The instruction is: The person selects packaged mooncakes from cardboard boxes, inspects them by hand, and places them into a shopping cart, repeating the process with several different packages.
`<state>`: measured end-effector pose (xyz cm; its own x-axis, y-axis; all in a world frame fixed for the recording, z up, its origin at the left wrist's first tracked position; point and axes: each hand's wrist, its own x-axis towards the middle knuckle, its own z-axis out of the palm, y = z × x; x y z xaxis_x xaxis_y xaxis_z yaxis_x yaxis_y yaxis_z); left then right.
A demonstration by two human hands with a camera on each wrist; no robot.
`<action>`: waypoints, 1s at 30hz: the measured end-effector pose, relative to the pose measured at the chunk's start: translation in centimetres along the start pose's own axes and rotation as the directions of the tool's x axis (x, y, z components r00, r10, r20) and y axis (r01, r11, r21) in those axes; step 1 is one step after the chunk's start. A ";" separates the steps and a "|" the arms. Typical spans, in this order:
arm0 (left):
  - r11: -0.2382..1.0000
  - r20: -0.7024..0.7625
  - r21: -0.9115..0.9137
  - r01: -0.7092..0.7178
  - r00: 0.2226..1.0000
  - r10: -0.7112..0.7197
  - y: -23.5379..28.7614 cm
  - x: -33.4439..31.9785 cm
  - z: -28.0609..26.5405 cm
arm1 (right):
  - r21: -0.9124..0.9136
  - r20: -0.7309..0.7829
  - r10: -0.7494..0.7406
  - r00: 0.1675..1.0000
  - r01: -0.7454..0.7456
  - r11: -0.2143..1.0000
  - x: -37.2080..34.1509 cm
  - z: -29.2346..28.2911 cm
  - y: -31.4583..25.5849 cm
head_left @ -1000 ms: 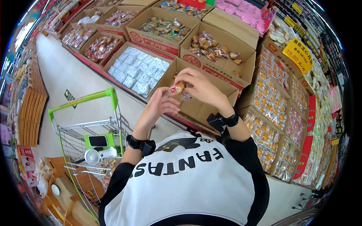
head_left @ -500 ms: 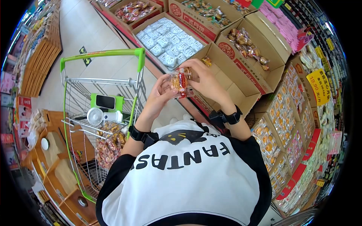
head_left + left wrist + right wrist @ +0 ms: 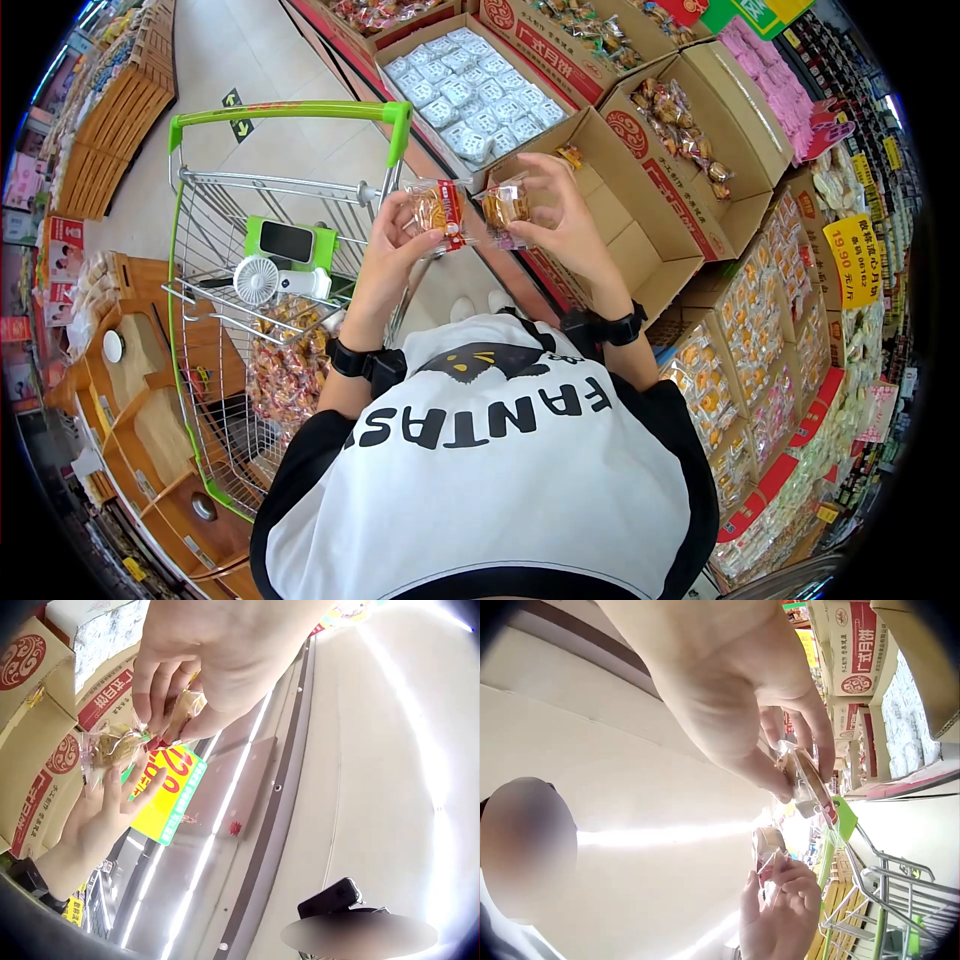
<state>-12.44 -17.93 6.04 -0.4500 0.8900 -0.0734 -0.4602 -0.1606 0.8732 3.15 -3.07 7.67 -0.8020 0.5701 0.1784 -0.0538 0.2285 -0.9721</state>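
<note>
Between finger and thumb my left hand [image 3: 385, 245] pinches a clear-wrapped mooncake with a red label [image 3: 448, 213]. My right hand [image 3: 570, 222] pinches a second wrapped mooncake [image 3: 505, 204], browner in look, by its edges. The two packs are held up side by side, a small gap apart, in front of the chest. In the left wrist view, the left hand's mooncake [image 3: 184, 711] shows partly behind the fingers, with the right hand's pack [image 3: 112, 746] beyond it. The right wrist view shows the right hand's mooncake [image 3: 804, 780] edge-on.
At the left stands a shopping cart [image 3: 290, 108] with a bag of wrapped goods [image 3: 290, 375], a small white fan [image 3: 256, 281] and a phone [image 3: 286, 240]. A cardboard box [image 3: 650, 235] with one small pack in its corner is at the right, beside a box of white packs [image 3: 470, 90].
The hands have come down from over the cardboard box toward the cart side. They held packs together half a second ago; now they are apart, one mooncake in each. The view has turned toward the cart.
</note>
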 end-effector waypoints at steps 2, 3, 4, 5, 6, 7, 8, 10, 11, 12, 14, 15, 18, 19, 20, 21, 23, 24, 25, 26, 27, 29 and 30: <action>1.000 -0.015 0.021 -0.004 1.000 0.005 0.2 0.1 0.0 | 0.064 -0.020 0.002 1.000 -0.001 0.998 -0.1 0.0 0.2; 1.000 -0.023 0.021 -0.005 1.000 0.005 0.2 0.1 -0.1 | 0.143 -0.014 0.027 1.000 -0.025 0.989 -0.1 0.0 0.3; 1.000 -0.030 0.021 -0.004 1.000 0.005 0.2 0.1 -0.1 | 0.222 -0.007 0.052 0.999 -0.049 0.974 -0.2 -0.1 0.3; 1.000 -0.028 0.020 0.001 1.000 0.000 0.2 0.1 -0.2 | 0.223 -0.011 0.056 0.998 -0.052 0.973 -0.2 -0.1 0.5; 1.000 -0.016 0.022 -0.005 1.000 0.006 0.1 0.1 -0.4 | 0.288 0.019 0.054 0.998 -0.057 0.956 -0.2 -0.3 0.7; 1.000 -0.004 0.023 -0.013 1.000 0.013 0.1 0.2 -0.4 | 0.352 0.049 0.048 0.998 -0.062 0.934 -0.2 -0.4 0.9; 1.000 -0.003 0.022 -0.011 1.000 0.011 0.0 0.2 -0.4 | 0.352 0.047 0.049 0.998 -0.063 0.934 -0.2 -0.5 0.9; 1.000 -0.006 0.011 -0.021 1.000 0.021 0.0 0.2 -0.5 | 0.340 0.088 0.102 0.991 -0.126 0.932 -0.4 -0.6 0.9; 1.000 -0.006 0.011 -0.020 1.000 0.020 0.0 0.2 -0.4 | 0.341 0.088 0.102 0.991 -0.126 0.932 -0.5 -0.6 1.1; 1.000 -0.006 0.011 -0.022 1.000 0.022 0.1 0.2 -0.3 | 0.359 0.101 0.080 0.992 -0.111 0.927 -0.6 -0.6 1.4; 1.000 -0.007 0.008 -0.024 1.000 0.025 0.1 0.3 -0.3 | 0.375 0.115 0.059 0.992 -0.098 0.922 -0.5 -0.8 1.7; 0.999 -0.009 0.008 -0.033 0.999 0.033 0.1 0.4 -0.3 | 0.231 0.107 -0.023 0.994 -0.002 0.973 -0.4 -1.2 1.8; 0.999 -0.018 0.010 -0.044 0.999 0.044 0.0 0.6 -0.3 | 0.011 0.085 -0.140 0.987 0.139 0.990 -0.2 -1.5 1.3; 0.999 -0.024 0.009 -0.048 0.999 0.048 0.0 0.6 -0.4 | -0.060 0.060 -0.175 0.983 0.179 0.982 -0.2 -1.5 1.1; 0.999 -0.025 0.009 -0.048 0.999 0.048 0.1 0.7 -0.3 | -0.061 0.061 -0.175 0.983 0.179 0.982 -0.1 -1.6 1.1; 0.999 -0.022 0.011 -0.043 0.999 0.043 0.1 0.7 -0.2 | -0.076 0.054 -0.215 0.975 0.219 0.973 0.1 -1.8 1.1; 0.999 -0.020 0.013 -0.038 0.999 0.038 0.1 0.7 -0.1 | -0.092 0.047 -0.255 0.966 0.259 0.961 0.3 -2.0 1.0; 0.999 -0.017 0.010 -0.033 0.999 0.033 0.1 0.8 -0.1 | -0.139 0.048 -0.277 0.960 0.281 0.950 0.3 -2.1 1.0; 1.000 -0.015 0.007 -0.027 1.000 0.027 0.1 0.8 0.0 | -0.184 0.049 -0.298 0.953 0.302 0.935 0.4 -2.2 1.0; 1.000 -0.016 0.007 -0.028 0.999 0.028 0.1 0.8 0.0 | -0.184 0.050 -0.299 0.953 0.303 0.935 0.4 -2.1 1.1; 1.000 -0.015 0.010 -0.026 1.000 0.027 0.0 0.8 0.0 | -0.114 0.010 -0.290 0.957 0.289 0.950 0.2 -2.0 1.3; 1.000 -0.014 0.014 -0.024 1.000 0.025 0.0 0.8 0.1 | -0.043 -0.030 -0.278 0.960 0.277 0.960 0.1 -2.0 1.3; 1.000 -0.005 0.015 -0.022 1.000 0.022 0.0 0.8 0.2 | -0.028 -0.025 -0.257 0.966 0.256 0.966 0.0 -2.1 1.1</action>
<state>-12.64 -17.15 6.06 -0.4636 0.8842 -0.0569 -0.4387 -0.1733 0.8818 4.33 -1.18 6.93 -0.7462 0.5116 0.4259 -0.2409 0.3890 -0.8892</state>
